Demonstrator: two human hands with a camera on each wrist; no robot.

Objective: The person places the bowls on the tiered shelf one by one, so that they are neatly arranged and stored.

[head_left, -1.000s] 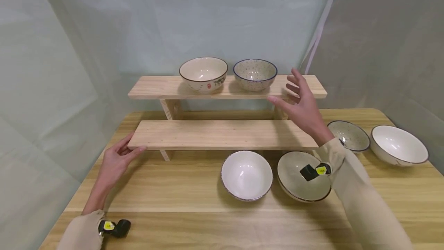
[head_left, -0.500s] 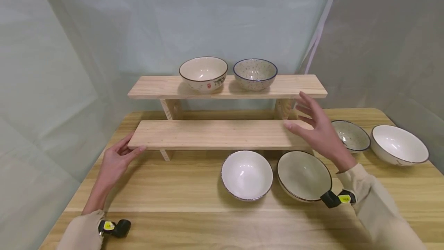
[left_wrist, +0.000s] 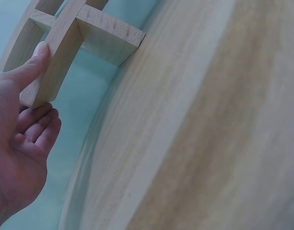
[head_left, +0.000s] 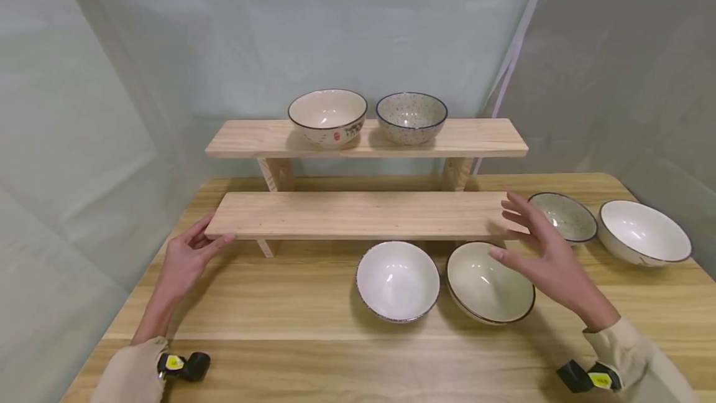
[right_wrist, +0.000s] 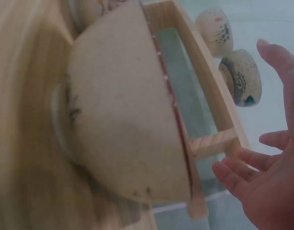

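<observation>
My left hand point(head_left: 187, 260) grips the left end of the lower board of a two-tier wooden shelf point(head_left: 358, 215). In the left wrist view its thumb lies along the board's edge, with the fingers curled at the end. My right hand point(head_left: 545, 257) is spread, holding nothing, by the lower board's right end and over the right rim of a beige bowl with a dark rim point(head_left: 492, 285). That bowl's outside point(right_wrist: 123, 105) fills much of the right wrist view. Left of it on the table sits a white bowl point(head_left: 398, 282). The upper board carries a cream bowl point(head_left: 328, 118) and a speckled blue-rimmed bowl point(head_left: 411, 119).
On the wooden table point(head_left: 279, 353), a grey speckled bowl point(head_left: 565, 216) and a larger white bowl point(head_left: 643, 232) stand to the right of the shelf. Pale cloth point(head_left: 358, 30) hangs behind and on both sides.
My right hand has come down from beside the upper board's speckled bowl, moving right and towards me to the lower board's end. My left hand keeps its place. The bowls have not moved.
</observation>
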